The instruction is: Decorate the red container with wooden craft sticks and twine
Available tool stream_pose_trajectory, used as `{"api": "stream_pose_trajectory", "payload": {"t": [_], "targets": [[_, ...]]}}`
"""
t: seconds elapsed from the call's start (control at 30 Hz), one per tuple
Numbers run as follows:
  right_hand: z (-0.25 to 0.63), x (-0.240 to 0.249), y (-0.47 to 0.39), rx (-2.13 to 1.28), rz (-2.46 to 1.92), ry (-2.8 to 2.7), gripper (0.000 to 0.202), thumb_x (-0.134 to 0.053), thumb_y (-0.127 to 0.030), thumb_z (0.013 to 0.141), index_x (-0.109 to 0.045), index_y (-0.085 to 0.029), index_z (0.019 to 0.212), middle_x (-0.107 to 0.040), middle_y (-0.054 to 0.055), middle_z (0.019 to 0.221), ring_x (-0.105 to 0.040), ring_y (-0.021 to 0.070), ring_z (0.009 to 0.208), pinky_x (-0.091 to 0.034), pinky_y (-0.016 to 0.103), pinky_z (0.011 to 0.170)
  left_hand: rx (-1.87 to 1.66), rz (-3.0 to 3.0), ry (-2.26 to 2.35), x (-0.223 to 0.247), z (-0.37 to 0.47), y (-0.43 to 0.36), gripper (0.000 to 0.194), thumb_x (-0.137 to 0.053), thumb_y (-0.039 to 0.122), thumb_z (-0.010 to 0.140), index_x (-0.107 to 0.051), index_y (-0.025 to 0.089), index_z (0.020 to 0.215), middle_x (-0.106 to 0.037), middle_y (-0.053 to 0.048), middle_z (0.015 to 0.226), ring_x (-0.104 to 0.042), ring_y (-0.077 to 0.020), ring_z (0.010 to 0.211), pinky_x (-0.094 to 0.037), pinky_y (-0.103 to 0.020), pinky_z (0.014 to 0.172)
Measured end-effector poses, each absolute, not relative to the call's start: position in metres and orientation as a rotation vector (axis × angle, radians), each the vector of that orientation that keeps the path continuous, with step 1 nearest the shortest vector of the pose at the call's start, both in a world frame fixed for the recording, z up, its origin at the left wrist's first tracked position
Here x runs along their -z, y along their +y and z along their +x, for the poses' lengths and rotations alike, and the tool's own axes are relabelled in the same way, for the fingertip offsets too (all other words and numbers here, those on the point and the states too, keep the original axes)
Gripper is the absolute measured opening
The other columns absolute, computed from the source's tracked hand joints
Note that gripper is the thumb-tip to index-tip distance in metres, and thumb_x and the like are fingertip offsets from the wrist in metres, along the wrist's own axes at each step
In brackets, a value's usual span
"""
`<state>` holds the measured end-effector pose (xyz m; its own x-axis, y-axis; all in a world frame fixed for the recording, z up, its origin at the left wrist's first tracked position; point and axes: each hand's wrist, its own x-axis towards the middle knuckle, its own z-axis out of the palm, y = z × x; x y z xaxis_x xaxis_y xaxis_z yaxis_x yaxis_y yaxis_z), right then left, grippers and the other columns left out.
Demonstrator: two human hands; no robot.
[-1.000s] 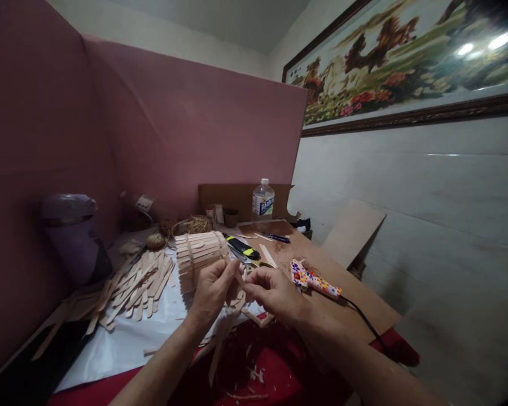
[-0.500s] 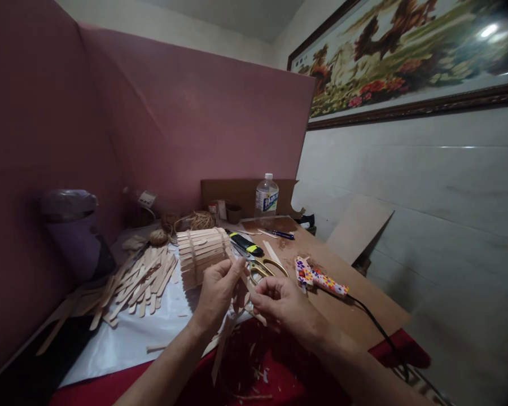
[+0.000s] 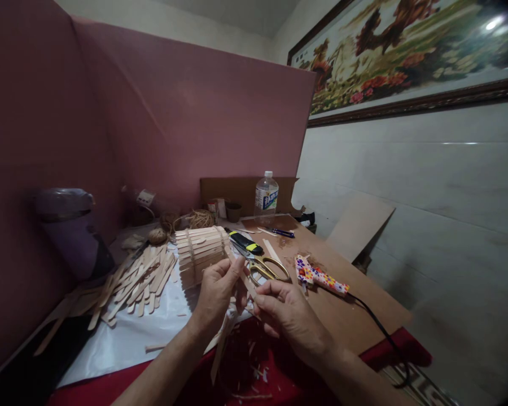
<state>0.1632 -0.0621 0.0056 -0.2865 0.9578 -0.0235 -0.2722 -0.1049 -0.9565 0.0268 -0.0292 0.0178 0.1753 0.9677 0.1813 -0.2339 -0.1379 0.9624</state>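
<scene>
Head view: stick spans left hand to right hand.

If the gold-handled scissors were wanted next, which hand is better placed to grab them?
Probably the right hand: the scissors lie just beyond it, grip end its way, while the left hand is nearer their cutting end. Both hold a thin wooden stick, so the right would need to let go.

A tall pink partition stands ahead of you; right, a pale grey tiled wall bears a wide brown-framed horse picture, white light glaring off it.
</scene>
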Motion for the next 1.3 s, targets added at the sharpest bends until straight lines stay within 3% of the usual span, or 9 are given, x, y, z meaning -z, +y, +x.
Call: {"api": "stream_pose_trajectory", "payload": {"t": [0.17,0.47,0.57,0.67,0.8,0.93,1.07,1.17,1.3], "targets": [[0.158,-0.002,-0.061,-1.577,-0.796,-1.137,0.033,-0.068,-0.045,0.073,-0.056,-0.015,0.069,-0.050,-0.005,0.057,-0.031,0.0008,0.038,-0.025,0.015,0.034,-1.273,1.147,0.758,-0.016,0.030,-0.029,0.034,-0.059,0.048,0.077,-0.057,0.014,0.070,-0.054,0.002,0.039,-0.047,-0.0103,0.030,-0.036,-0.019,0.030],[0.159,-0.013,-0.060,-1.557,-0.764,-1.211,0.031,-0.062,-0.045,0.079,-0.058,-0.015,0.075,-0.059,0.002,0.072,-0.040,0.0048,0.048,-0.034,0.016,0.040,-1.335,1.046,0.790,-0.020,0.029,-0.029,0.035,-0.061,0.048,0.076,-0.056,0.014,0.071,-0.055,0.001,0.039,-0.048,-0.0103,0.030,-0.035,-0.018,0.032],[0.158,-0.011,-0.058,-1.353,-0.892,-1.302,0.030,-0.068,-0.044,0.074,-0.056,-0.016,0.073,-0.060,0.000,0.066,-0.045,0.0051,0.047,-0.035,0.016,0.041,-1.362,1.114,0.809,-0.018,0.029,-0.029,0.034,-0.062,0.047,0.076,-0.057,0.014,0.069,-0.055,0.002,0.041,-0.048,-0.0096,0.032,-0.037,-0.018,0.034],[0.158,-0.008,-0.052,-1.288,-0.945,-1.276,0.037,-0.062,-0.051,0.077,-0.051,-0.017,0.066,-0.058,-0.003,0.055,-0.042,0.0046,0.038,-0.032,0.016,0.035,-1.334,1.178,0.795,-0.018,0.030,-0.030,0.036,-0.061,0.048,0.076,-0.057,0.013,0.070,-0.057,0.001,0.043,-0.051,-0.0106,0.034,-0.038,-0.019,0.035],[0.164,-0.002,-0.042,-1.344,-0.978,-1.146,0.041,-0.058,-0.059,0.075,-0.051,-0.019,0.073,-0.054,-0.006,0.049,-0.041,0.0052,0.032,-0.029,0.015,0.029,-1.322,1.135,0.752,-0.018,0.030,-0.030,0.036,-0.061,0.050,0.075,-0.057,0.014,0.074,-0.059,-0.001,0.046,-0.052,-0.0115,0.036,-0.040,-0.020,0.035],[0.169,-0.001,-0.043,-1.531,-0.988,-1.138,0.050,-0.054,-0.065,0.074,-0.054,-0.015,0.076,-0.057,-0.002,0.052,-0.042,0.0050,0.034,-0.029,0.015,0.029,-1.397,1.104,0.725,-0.017,0.027,-0.029,0.034,-0.065,0.046,0.073,-0.060,0.013,0.076,-0.060,-0.001,0.049,-0.055,-0.0123,0.040,-0.044,-0.021,0.038],[0.174,-0.007,-0.047,-1.728,-0.835,-1.025,0.038,-0.068,-0.050,0.072,-0.053,-0.015,0.070,-0.049,-0.006,0.052,-0.032,0.0014,0.037,-0.027,0.014,0.034,-1.404,1.216,0.668,-0.017,0.025,-0.031,0.026,-0.065,0.038,0.076,-0.065,0.013,0.082,-0.067,-0.004,0.064,-0.061,-0.0138,0.051,-0.050,-0.025,0.048],[0.180,-0.012,-0.044,-1.734,-0.736,-0.938,0.031,-0.075,-0.035,0.067,-0.052,-0.014,0.067,-0.051,-0.005,0.059,-0.036,0.0013,0.043,-0.030,0.014,0.039,-1.367,1.297,0.657,-0.017,0.024,-0.029,0.022,-0.068,0.030,0.074,-0.069,0.014,0.089,-0.069,-0.005,0.069,-0.062,-0.0139,0.056,-0.051,-0.026,0.054],[0.189,-0.015,-0.040,-1.609,-0.843,-1.011,0.028,-0.072,-0.036,0.069,-0.054,-0.014,0.067,-0.051,-0.005,0.056,-0.035,0.0021,0.042,-0.027,0.015,0.037,-1.364,1.284,0.801,-0.014,0.020,-0.020,0.022,-0.070,0.016,0.063,-0.072,0.013,0.085,-0.071,-0.006,0.073,-0.064,-0.0148,0.063,-0.052,-0.025,0.061]]}}
